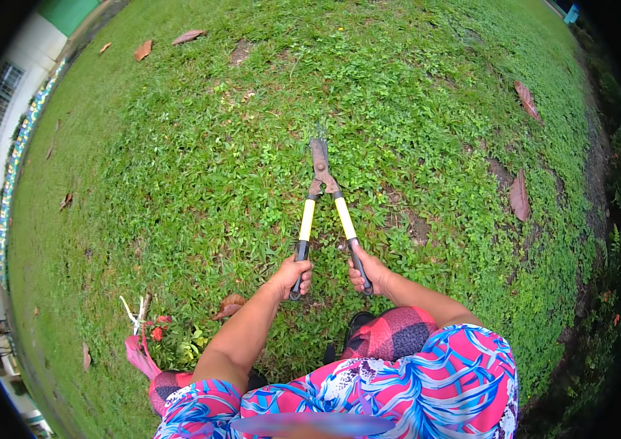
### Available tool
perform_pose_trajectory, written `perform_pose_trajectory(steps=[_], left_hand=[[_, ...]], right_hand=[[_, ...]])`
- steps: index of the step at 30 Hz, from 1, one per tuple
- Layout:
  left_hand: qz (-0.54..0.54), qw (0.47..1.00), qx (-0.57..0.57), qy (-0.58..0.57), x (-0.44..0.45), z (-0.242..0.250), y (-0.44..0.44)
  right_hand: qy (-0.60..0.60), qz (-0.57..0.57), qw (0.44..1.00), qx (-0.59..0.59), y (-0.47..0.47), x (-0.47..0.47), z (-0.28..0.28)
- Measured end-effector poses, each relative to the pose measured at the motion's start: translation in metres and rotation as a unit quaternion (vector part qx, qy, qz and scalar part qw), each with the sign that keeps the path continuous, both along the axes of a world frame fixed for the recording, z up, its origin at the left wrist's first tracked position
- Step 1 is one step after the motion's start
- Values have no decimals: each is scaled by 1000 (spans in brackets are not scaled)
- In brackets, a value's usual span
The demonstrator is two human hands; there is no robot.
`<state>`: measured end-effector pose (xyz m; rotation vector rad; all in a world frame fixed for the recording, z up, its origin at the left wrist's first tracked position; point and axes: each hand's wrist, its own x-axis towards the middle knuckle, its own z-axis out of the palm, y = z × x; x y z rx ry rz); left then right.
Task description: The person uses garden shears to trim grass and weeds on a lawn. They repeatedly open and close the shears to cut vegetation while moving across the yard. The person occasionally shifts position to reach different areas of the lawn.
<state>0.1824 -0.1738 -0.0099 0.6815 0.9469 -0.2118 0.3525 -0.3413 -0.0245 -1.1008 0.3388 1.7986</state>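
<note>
A pair of hedge shears (319,164) with rusty blades and yellow-and-black handles points away from me over the grass. My left hand (294,276) is closed round the black grip of the left handle, and my right hand (368,269) round that of the right handle. The handles are spread a little. The blades look nearly closed, with their tips among the low green plants (255,181), where the exact gap is hard to see.
Dry brown leaves (519,196) lie scattered about. By my left knee are red flowers (157,332), a pink strip (141,356) and pale twigs (137,315). A barred-window building (41,41) borders the far left; darker plants (612,307) line the right.
</note>
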Motion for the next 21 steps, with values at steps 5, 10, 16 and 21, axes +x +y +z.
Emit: perform_pose_trajectory(steps=[5,10,16,21], left_hand=[[-6,999,37,24,6,-6,0],[-15,999,26,18,8,1,14],[-18,1000,24,-9,23,4,11],[-34,999,40,-9,2,4,14]], right_hand=[[-4,9,999,33,9,3,-1],[-45,29,999,5,10,25,11],[13,14,998,55,23,16,13],[-79,14,997,9,-2,27,4]])
